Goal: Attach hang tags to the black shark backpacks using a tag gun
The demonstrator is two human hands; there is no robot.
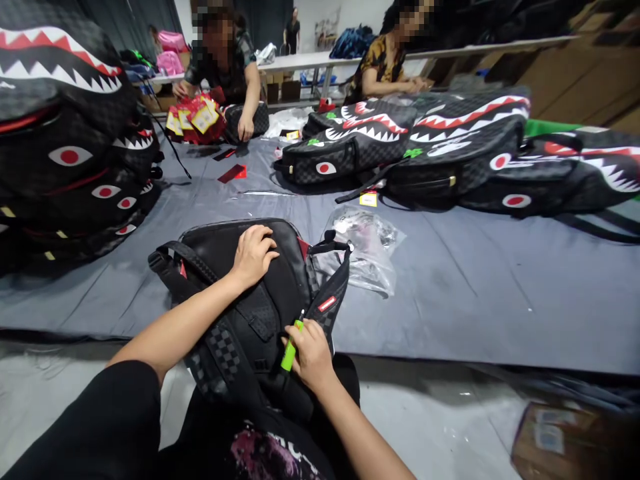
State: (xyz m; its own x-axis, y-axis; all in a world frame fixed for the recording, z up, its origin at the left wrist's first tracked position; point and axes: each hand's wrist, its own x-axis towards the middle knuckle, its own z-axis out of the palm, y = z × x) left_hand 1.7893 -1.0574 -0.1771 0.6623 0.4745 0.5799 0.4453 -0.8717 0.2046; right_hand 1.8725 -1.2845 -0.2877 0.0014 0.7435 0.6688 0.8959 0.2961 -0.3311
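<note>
A black checkered backpack [270,267] lies at the near table edge, its padded back and shoulder straps facing up. My left hand [253,256] rests on the upper back panel, open, with fingers slightly bent and apart. Lower down on the right, my right hand [311,353] is closed around a lime-green lighter [290,353], whose metal tip points up beside the strap with a red label [327,304]. The right hand's lower fingers are partly hidden. Just beyond the bag's right side lies a crumpled clear plastic bag [373,257].
Shark-mouth backpacks are stacked at left [70,157], and more backpacks [450,153] lie along the right. Across the table, one person [220,60] handles a bag near red-and-yellow tags [200,120]; another person [383,70] works farther right. A cardboard box [555,440] stands on the floor.
</note>
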